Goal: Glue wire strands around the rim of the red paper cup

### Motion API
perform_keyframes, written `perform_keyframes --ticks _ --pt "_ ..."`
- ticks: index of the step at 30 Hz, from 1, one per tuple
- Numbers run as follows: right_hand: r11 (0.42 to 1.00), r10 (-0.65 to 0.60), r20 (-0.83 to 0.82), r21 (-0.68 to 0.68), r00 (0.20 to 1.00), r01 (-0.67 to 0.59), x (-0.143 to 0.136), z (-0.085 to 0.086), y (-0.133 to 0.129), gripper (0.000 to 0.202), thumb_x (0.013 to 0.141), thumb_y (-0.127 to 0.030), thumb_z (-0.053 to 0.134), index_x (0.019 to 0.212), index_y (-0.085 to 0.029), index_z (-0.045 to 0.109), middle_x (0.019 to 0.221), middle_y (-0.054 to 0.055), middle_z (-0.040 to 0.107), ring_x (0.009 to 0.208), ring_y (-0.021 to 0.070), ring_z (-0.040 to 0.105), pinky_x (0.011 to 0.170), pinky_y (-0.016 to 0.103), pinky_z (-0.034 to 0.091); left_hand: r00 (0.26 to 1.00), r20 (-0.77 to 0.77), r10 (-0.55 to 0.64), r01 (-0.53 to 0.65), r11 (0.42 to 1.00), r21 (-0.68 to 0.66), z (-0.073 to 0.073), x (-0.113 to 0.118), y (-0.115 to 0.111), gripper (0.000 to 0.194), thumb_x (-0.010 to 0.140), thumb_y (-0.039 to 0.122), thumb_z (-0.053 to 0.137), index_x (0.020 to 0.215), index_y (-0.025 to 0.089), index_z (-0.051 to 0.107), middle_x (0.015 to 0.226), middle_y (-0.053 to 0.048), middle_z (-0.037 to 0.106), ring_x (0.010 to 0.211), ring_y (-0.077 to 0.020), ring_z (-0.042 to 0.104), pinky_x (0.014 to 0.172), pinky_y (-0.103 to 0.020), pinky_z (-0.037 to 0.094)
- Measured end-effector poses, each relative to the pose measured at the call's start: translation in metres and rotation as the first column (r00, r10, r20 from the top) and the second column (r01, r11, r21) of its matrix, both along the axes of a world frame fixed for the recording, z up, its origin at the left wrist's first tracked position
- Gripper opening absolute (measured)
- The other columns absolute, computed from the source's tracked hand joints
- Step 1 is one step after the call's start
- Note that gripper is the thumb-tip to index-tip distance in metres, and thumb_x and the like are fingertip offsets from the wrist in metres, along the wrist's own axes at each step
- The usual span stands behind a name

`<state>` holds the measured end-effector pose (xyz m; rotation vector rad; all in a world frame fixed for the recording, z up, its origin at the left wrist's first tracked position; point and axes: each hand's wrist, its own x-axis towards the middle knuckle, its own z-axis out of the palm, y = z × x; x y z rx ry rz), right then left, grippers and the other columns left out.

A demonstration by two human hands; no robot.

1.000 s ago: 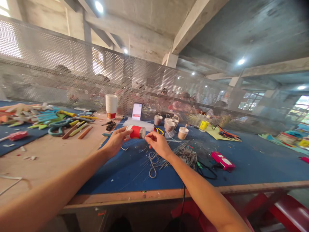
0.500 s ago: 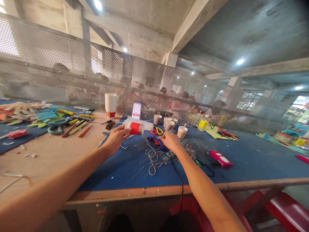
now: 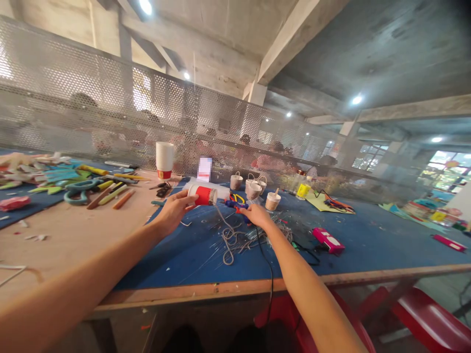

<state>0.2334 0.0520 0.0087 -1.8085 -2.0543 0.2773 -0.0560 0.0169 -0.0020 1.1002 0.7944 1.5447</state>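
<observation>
My left hand (image 3: 175,210) is closed around a red and white paper cup (image 3: 203,195), which lies on its side in the air. Grey cord is wound round the cup's right-hand end, and a loose length of cord (image 3: 228,238) runs from there down to the table. In my right hand (image 3: 257,215) is a blue hot glue gun (image 3: 232,204) with a trailing black cable. Its nozzle points left, close to the corded end; whether it touches cannot be made out. Yellow-handled scissors (image 3: 239,198) lie just behind the gun.
Small cord-wrapped cups (image 3: 253,190) and a cup with a stick (image 3: 273,201) stand behind my right hand. A stack of paper cups (image 3: 164,159), pliers (image 3: 81,191) and clay-coloured sticks are to the left. A pink box (image 3: 328,241) sits right, before a perforated screen (image 3: 206,117).
My right hand has lifted the glue gun and brought its nozzle nearer the cup's corded end. My left hand keeps hold of the cup. The view has swung slightly right.
</observation>
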Motion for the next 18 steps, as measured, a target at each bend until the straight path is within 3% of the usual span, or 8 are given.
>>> perform_keyframes --ticks 5,7,9,11,13,14,16,18 --pt "0.983 -0.066 -0.236 0.154 0.970 0.104 0.005 0.009 -0.003 0.041 0.097 -0.056 0.054 0.103 -0.017 0.066 0.086 0.009 0.077 0.074 0.0216 0.074 0.064 0.027 0.052 0.999 0.036 0.001 -0.001 1.000 -0.009 0.001 0.001 -0.003 0.029 0.060 0.028 0.088 0.084 0.017 0.078 0.082 -0.007 0.081 0.080 -0.0258 0.075 0.076 -0.035 0.056" --pt "0.967 -0.012 -0.357 0.234 0.934 0.102 0.004 0.011 -0.005 0.045 0.098 -0.058 0.050 0.115 -0.017 0.061 0.098 0.009 0.077 0.079 0.0193 0.075 0.065 0.026 0.054 1.000 0.028 0.004 -0.004 1.000 -0.005 0.003 0.002 -0.005 0.029 0.061 0.030 0.088 0.084 0.017 0.078 0.085 -0.007 0.081 0.083 -0.0263 0.075 0.077 -0.035 0.055" --pt "0.940 0.152 -0.533 0.339 0.832 0.046 -0.001 0.012 -0.009 0.046 0.095 -0.061 0.053 0.113 -0.018 0.060 0.100 0.008 0.076 0.080 0.0181 0.075 0.067 0.026 0.057 1.000 0.013 0.023 -0.023 1.000 -0.005 0.004 0.002 -0.006 0.030 0.061 0.033 0.089 0.084 0.017 0.078 0.086 -0.008 0.082 0.085 -0.0263 0.075 0.078 -0.035 0.055" --pt "0.907 0.343 -0.701 0.419 0.625 -0.028 -0.010 0.012 -0.013 0.045 0.089 -0.062 0.062 0.105 -0.019 0.059 0.099 0.007 0.075 0.072 0.0167 0.074 0.065 0.027 0.058 0.999 0.004 0.040 -0.040 0.999 -0.009 0.005 0.002 -0.006 0.032 0.060 0.034 0.090 0.085 0.018 0.078 0.087 -0.008 0.082 0.087 -0.0261 0.074 0.079 -0.035 0.054" --pt "0.915 0.392 -0.808 0.390 0.440 -0.098 -0.022 0.011 -0.018 0.046 0.085 -0.061 0.067 0.105 -0.022 0.054 0.098 0.005 0.074 0.059 0.0138 0.070 0.057 0.027 0.057 0.999 0.005 0.047 -0.047 0.999 -0.015 0.005 0.001 -0.005 0.033 0.059 0.034 0.090 0.086 0.019 0.078 0.089 -0.008 0.082 0.088 -0.0262 0.074 0.080 -0.035 0.054" --pt "0.919 0.393 -0.833 0.374 0.391 -0.127 -0.027 0.010 -0.021 0.046 0.084 -0.060 0.069 0.104 -0.022 0.053 0.093 0.003 0.074 0.055 0.0127 0.067 0.054 0.026 0.056 0.999 0.005 0.050 -0.050 0.999 -0.020 0.004 0.001 -0.005 0.034 0.059 0.035 0.090 0.087 0.019 0.079 0.090 -0.008 0.082 0.088 -0.0263 0.074 0.080 -0.035 0.054" --pt "0.917 0.398 -0.843 0.365 0.361 -0.160 -0.035 0.007 -0.024 0.045 0.083 -0.058 0.072 0.100 -0.022 0.052 0.074 -0.002 0.069 0.047 0.0108 0.059 0.047 0.024 0.049 0.999 0.000 0.052 -0.052 0.998 -0.030 0.003 0.001 -0.003 0.033 0.059 0.035 0.090 0.086 0.019 0.079 0.091 -0.008 0.082 0.089 -0.0263 0.073 0.081 -0.035 0.054" --pt "0.913 0.409 -0.818 0.363 0.405 -0.189 -0.040 0.004 -0.027 0.041 0.083 -0.057 0.073 0.094 -0.022 0.055 0.058 -0.007 0.059 0.044 0.0098 0.051 0.045 0.022 0.043 0.999 -0.005 0.053 -0.053 0.998 -0.040 0.002 0.000 -0.002 0.032 0.059 0.034 0.090 0.084 0.019 0.079 0.092 -0.009 0.082 0.089 -0.0259 0.073 0.081 -0.035 0.053"
